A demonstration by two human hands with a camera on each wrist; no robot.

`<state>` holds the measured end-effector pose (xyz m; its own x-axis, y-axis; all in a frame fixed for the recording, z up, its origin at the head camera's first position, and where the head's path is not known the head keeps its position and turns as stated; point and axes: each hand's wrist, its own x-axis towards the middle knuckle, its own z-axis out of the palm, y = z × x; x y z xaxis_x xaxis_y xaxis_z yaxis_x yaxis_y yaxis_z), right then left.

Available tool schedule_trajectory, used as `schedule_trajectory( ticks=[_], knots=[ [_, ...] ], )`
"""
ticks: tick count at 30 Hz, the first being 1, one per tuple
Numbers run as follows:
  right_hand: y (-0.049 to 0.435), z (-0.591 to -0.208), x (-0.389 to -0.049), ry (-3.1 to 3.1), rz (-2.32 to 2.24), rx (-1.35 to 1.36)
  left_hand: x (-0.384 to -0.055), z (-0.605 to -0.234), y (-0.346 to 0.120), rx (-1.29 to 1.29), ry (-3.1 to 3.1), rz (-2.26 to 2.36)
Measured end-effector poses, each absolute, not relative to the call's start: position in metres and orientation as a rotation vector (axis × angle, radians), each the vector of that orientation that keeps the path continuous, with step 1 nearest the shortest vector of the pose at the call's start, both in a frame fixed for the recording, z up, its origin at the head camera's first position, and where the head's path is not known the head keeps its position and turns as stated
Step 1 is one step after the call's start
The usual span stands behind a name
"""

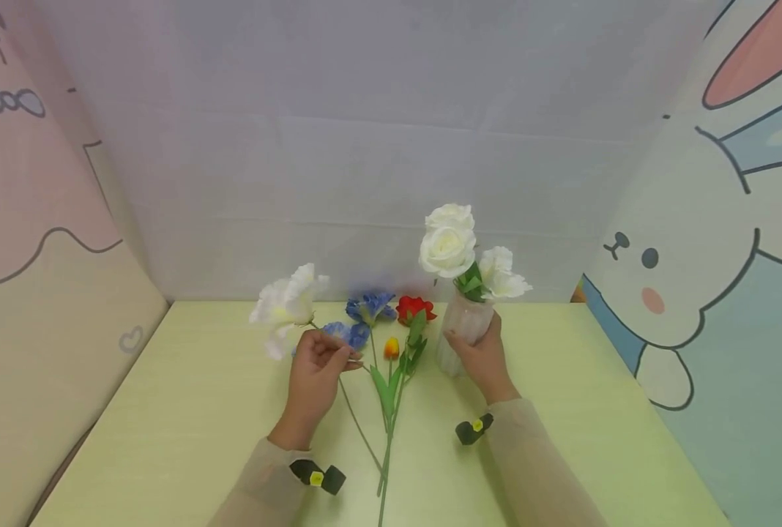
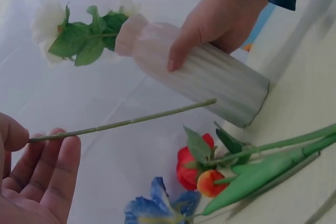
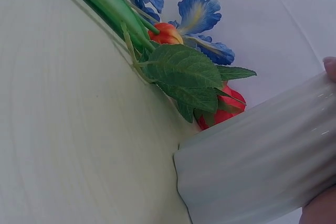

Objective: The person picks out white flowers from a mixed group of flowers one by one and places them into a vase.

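Observation:
My left hand (image 1: 313, 377) pinches the thin green stem of a white flower (image 1: 291, 298) between thumb and fingers. In the left wrist view the stem's (image 2: 126, 123) cut end points toward the vase, apart from it. My right hand (image 1: 488, 360) grips a pale ribbed vase (image 1: 458, 333) round its side; the vase stands on the table, seemingly tilted slightly. From its mouth rise white roses (image 1: 447, 250), another white flower (image 1: 503, 275) and green leaves (image 2: 89, 45). Only the fingertips of the right hand show at the right wrist view's edge.
Between the hands lie blue irises (image 1: 371, 307), a red rose (image 1: 415, 309) and an orange tulip (image 1: 392, 347), their stems running toward the table's (image 1: 187, 410) near edge. A pale cloth wall (image 1: 365, 168) stands behind, with printed cartoon panels (image 1: 694, 278) at both sides.

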<state>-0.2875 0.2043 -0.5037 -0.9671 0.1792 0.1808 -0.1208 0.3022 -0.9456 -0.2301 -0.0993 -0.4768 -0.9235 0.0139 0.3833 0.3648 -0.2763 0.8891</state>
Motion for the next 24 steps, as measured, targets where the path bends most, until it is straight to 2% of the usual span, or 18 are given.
schedule_trajectory(
  ticks=[15, 24],
  knots=[
    [0.205, -0.503, -0.288, -2.305, 1.714, -0.024, -0.243, -0.417, -0.046, -0.826, -1.835, -2.097],
    [0.204, -0.504, -0.289, -2.298, 1.691, -0.01, -0.248, -0.399, -0.025, -0.931, -1.872, -2.01]
  ],
)
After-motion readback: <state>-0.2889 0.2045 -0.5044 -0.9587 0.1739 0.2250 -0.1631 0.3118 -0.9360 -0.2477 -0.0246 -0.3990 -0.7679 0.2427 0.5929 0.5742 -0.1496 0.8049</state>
